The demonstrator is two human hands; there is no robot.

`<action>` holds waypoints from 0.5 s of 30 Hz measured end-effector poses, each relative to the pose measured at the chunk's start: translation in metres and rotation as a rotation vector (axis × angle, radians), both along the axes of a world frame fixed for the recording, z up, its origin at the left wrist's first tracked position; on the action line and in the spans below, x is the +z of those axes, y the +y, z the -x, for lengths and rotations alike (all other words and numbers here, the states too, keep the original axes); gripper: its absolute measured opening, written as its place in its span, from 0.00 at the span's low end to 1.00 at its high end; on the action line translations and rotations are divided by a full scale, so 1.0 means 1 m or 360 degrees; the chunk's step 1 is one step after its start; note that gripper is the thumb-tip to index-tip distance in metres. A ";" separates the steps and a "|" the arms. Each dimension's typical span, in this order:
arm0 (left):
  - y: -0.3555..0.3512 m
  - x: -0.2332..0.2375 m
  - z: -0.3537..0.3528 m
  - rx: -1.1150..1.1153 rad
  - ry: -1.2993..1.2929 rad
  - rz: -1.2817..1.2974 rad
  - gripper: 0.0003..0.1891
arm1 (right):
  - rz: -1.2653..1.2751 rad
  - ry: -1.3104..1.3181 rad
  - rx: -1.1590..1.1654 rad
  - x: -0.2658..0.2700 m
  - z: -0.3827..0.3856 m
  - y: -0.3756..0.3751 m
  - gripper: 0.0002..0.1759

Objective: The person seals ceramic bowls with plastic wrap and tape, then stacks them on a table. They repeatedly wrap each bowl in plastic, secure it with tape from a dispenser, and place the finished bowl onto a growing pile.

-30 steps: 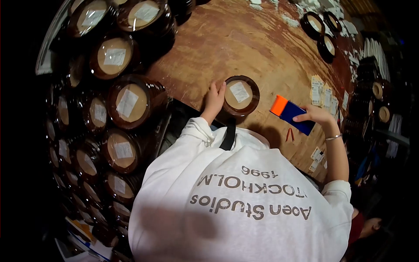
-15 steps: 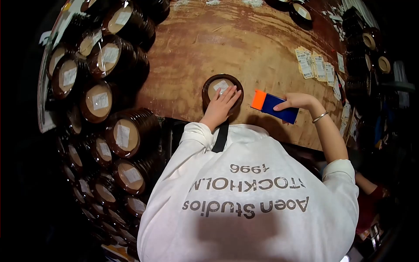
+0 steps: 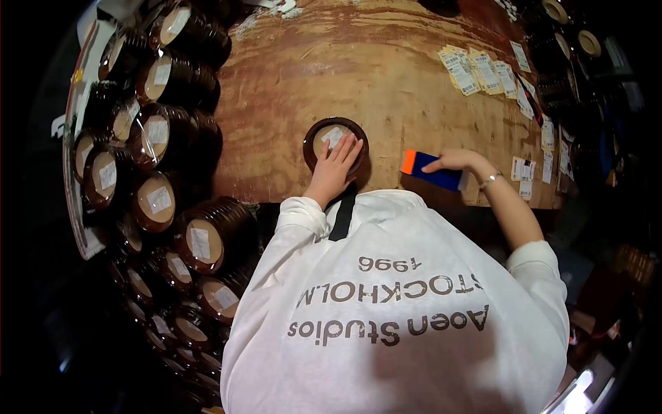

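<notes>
A round, glossy dark-brown dish (image 3: 318, 156) lies near the table's front edge, with a pale centre and a white label (image 3: 336, 134). My left hand (image 3: 335, 162) rests flat across its right part, fingers stretched out. To the right of the dish, my right hand (image 3: 460, 162) grips a flat blue block with an orange end (image 3: 434, 177). My thumb presses on top of it, and the orange end points toward the dish. The fingers underneath are hidden. A gap of bare wood separates the block from the dish.
Many similar labelled brown dishes (image 3: 200, 238) are stacked along the left side. Several printed label sheets (image 3: 483, 72) lie fanned at the right on the wooden table (image 3: 289, 90). More dark stacks (image 3: 562, 83) stand at the far right. White scraps lie along the back.
The whole view has shifted, so the label sheets appear higher and further left. The gap between dish and block looks wider, and the block appears more level. Both hands keep their places on them.
</notes>
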State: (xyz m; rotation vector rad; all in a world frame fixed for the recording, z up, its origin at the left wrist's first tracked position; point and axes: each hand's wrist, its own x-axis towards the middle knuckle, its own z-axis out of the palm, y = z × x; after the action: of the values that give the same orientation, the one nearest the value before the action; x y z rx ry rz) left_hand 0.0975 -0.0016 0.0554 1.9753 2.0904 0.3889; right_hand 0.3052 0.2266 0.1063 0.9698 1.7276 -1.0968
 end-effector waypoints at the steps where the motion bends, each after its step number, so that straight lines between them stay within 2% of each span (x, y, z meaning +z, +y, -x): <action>1: 0.000 0.002 -0.002 0.0000 0.0032 0.0032 0.39 | 0.0001 0.0007 -0.0025 0.002 0.011 -0.007 0.28; 2: 0.001 0.001 -0.006 -0.0022 0.0040 0.0029 0.39 | 0.0007 -0.0044 -0.0049 0.007 0.023 -0.013 0.28; 4: 0.005 -0.009 -0.016 -0.0238 0.0520 -0.0074 0.31 | 0.0009 -0.0089 -0.0083 -0.002 0.039 -0.011 0.29; 5: 0.006 -0.014 -0.021 -0.0451 0.0321 -0.0089 0.24 | 0.0152 -0.0235 -0.0062 -0.022 0.046 -0.005 0.29; 6: 0.011 -0.008 -0.030 -0.0615 0.0649 -0.0184 0.23 | 0.0297 -0.0380 -0.0037 -0.033 0.053 -0.004 0.30; 7: 0.014 -0.015 -0.040 -0.0655 0.0895 -0.0066 0.23 | -0.0053 -0.0246 0.0169 -0.029 0.063 -0.007 0.28; 8: 0.017 -0.023 -0.047 -0.0686 0.1142 0.0050 0.23 | -0.0057 -0.0239 0.0169 -0.032 0.074 -0.006 0.28; 11: 0.029 -0.030 -0.050 -0.0755 0.1302 0.0146 0.25 | 0.0069 -0.0374 0.0357 -0.038 0.104 -0.012 0.26; 13: 0.033 -0.027 -0.054 -0.0815 0.1384 0.0242 0.25 | -0.0423 -0.0140 0.0782 -0.005 0.126 -0.030 0.22; 15: 0.033 -0.019 -0.060 -0.0918 0.1397 0.0474 0.23 | -0.0733 -0.0044 0.1019 0.018 0.139 -0.054 0.17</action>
State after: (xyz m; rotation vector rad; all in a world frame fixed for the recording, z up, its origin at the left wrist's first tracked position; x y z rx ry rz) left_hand 0.1571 0.0313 0.0364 2.6624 1.6204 -0.9911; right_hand 0.1665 0.1731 0.1246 0.6026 2.1034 -0.2773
